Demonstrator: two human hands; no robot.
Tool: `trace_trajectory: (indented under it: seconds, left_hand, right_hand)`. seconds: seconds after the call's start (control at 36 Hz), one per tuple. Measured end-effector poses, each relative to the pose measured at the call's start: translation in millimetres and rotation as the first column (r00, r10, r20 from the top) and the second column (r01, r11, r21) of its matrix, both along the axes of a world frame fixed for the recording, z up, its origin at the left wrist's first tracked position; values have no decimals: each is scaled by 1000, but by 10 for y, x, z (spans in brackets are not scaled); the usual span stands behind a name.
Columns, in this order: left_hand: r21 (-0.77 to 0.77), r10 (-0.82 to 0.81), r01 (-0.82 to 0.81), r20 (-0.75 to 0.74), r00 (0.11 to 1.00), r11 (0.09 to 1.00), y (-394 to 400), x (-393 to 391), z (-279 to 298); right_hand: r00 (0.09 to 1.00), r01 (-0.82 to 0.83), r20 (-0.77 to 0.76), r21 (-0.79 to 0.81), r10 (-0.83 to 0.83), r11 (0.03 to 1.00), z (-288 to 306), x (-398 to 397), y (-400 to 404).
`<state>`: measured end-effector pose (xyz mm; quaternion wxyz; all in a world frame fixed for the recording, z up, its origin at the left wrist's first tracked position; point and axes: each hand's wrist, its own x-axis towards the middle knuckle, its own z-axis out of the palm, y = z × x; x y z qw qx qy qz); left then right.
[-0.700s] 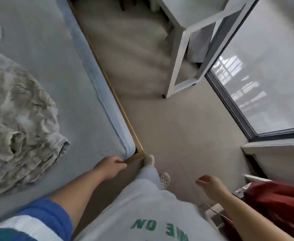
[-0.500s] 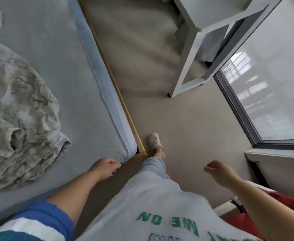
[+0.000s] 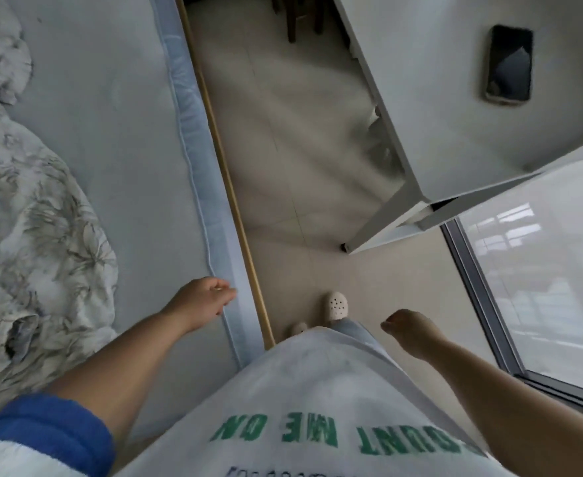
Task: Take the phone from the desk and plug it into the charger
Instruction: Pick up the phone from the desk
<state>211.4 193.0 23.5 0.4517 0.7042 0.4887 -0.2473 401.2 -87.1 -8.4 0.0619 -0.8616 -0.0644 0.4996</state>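
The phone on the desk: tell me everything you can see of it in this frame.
The dark rectangular phone with rounded corners lies flat, screen up, on the white desk top. Its glass face is black and unlit, catching a pale reflection; a lighter, metallic-looking rim shows along the lower edge. It lies lengthwise away from the viewer, alone. Nothing touches it but the desk, and no cable is attached that can be seen.

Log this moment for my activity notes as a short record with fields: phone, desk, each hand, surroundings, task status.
phone: dark screen up, lying flat on the desk, untouched
desk: white, ahead and to the right, beside the window
left hand: empty, fingers loosely curled, over the bed edge
right hand: empty, loosely curled, over the floor, well short of the desk
surroundings: crumpled patterned blanket on the bed; tiled floor between bed and desk
charger: not in view
task status: phone not yet picked up
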Motion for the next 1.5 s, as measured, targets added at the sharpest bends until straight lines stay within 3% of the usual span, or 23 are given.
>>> trace_trajectory:
  seconds: [0.11, 0.25, 0.42, 0.53, 0.69, 0.86, 0.94, 1.03, 1.11, 1.19, 1.25, 1.33, 1.5]
  left_hand:
    - [-11, 9, -10, -72, 997, 1000, 216, 198, -26]
    - [-23, 86, -91, -179, 980, 996, 484, 366, -68]
    - [-16, 129, -133, -153, 980, 991, 940, 869, 30]
    - [-40, 71, -77, -134, 988, 996, 1285, 1389, 73]
    - [-80, -228, 219, -135, 964, 972, 1888, 2358, 11]
    - [-52, -505, 502, -96, 858, 863, 2399, 3426, 35]
    - [-43, -603, 601, -45, 797, 798, 2437, 3880, 60]
    - [-52, -630, 632, 47, 775, 773, 2334, 4223, 112]
    - [-86, -590, 606, 158, 792, 791, 2163, 4504, 189]
    - [6, -608, 625, 236, 758, 781, 1990, 4719, 292]
    - [142, -672, 661, 261, 693, 737, 1882, 4826, 342]
    - [337, -810, 736, 256, 528, 586, 1748, 4952, 374]
    - [508, -953, 822, -6, 304, 259, 1567, 4997, 327]
  right_hand:
    - [993, -108, -52, 8, 109, 994, 6, 350, 500]
    - [992, -94, -76, 106, 103, 990, 67, 886, 1070]
    - [985, -163, -25, 213, 172, 963, 276, 1291, 1626]
    - [998, -55, -25, 309, 66, 950, 371, 1489, 1903]
    - [979, 153, 72, 369, -193, 917, 525, 1902, 2171]
    - [809, 364, 299, 422, -506, 830, 735, 2353, 2249]
    - [660, 369, 519, 406, -543, 836, 779, 2638, 2160]
    - [504, 501, 614, 365, -608, 785, 799, 2945, 1975]
    - [469, 618, 640, 254, -609, 744, 779, 3231, 1741]
    - [469, 672, 636, 194, -613, 715, 717, 3442, 1561]
    - [492, 691, 617, 152, -614, 707, 659, 3537, 1503]
    - [517, 705, 590, 117, -620, 700, 587, 3630, 1483]
    - [521, 653, 630, 140, -576, 744, 554, 3630, 1467]
